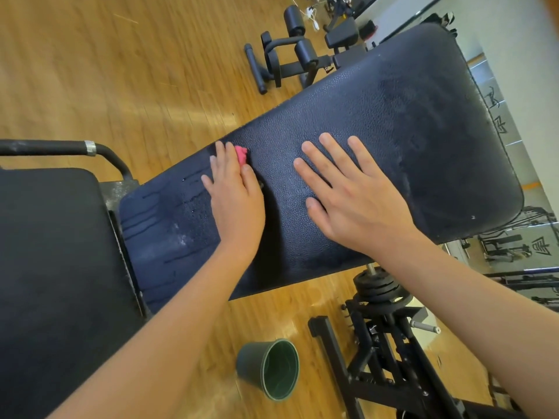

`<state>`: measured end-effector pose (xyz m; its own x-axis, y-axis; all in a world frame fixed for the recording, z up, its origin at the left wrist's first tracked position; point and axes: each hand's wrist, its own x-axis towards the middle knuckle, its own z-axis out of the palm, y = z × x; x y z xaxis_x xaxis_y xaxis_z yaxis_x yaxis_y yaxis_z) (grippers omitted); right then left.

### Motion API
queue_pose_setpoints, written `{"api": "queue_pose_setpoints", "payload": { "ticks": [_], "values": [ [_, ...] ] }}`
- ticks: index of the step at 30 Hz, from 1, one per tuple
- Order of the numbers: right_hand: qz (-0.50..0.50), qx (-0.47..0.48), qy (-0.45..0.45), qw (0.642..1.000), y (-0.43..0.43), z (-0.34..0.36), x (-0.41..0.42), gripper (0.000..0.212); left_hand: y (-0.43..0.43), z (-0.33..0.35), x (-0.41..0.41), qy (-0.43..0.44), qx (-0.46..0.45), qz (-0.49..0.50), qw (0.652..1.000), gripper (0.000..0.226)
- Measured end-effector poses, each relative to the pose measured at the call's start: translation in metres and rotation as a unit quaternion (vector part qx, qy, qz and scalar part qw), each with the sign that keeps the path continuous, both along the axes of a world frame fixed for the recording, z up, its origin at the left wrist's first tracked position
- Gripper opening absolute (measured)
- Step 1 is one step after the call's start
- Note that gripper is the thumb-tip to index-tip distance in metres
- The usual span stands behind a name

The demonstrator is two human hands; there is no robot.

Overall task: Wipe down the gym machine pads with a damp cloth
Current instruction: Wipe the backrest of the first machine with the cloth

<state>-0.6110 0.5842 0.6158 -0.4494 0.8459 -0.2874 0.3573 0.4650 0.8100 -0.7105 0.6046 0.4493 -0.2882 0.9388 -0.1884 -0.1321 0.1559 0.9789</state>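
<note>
Cloth (241, 154), pink and bunched, lies on the dark back pad (423, 131) under the left grip (236, 195), whose straight fingers press it down; the right grip (354, 201) rests flat on the pad, fingers spread.

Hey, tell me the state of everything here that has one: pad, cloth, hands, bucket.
Pad: wet streaks near its lower end.
Cloth: bunched, mostly hidden under the left hand.
Left hand: flat, pressing the cloth on the pad.
Right hand: flat on the pad, fingers spread.
Bucket: standing on the floor, open-topped.
</note>
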Motion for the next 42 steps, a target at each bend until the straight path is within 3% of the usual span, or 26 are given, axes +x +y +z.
{"api": "queue_pose_setpoints", "payload": {
  "ticks": [4,12,25,42],
  "values": [
    [-0.005,-0.002,0.001,1.0,-0.001,0.001,-0.002,0.06,-0.018,-0.001,0.005,0.004,0.005,-0.008,1.0,0.051],
    [-0.006,-0.006,-0.004,1.0,0.001,0.001,-0.001,0.061,0.027,0.004,-0.01,0.028,0.008,0.007,1.0,0.049],
    [0.001,0.0,0.001,1.0,0.001,-0.001,0.001,0.061,-0.051,-0.011,0.018,0.023,0.034,-0.019,0.999,0.048],
    [-0.001,-0.002,0.0,1.0,0.0,0.0,-0.001,0.061,-0.058,-0.009,0.028,0.025,0.028,0.01,0.999,0.048]
  ]
}}
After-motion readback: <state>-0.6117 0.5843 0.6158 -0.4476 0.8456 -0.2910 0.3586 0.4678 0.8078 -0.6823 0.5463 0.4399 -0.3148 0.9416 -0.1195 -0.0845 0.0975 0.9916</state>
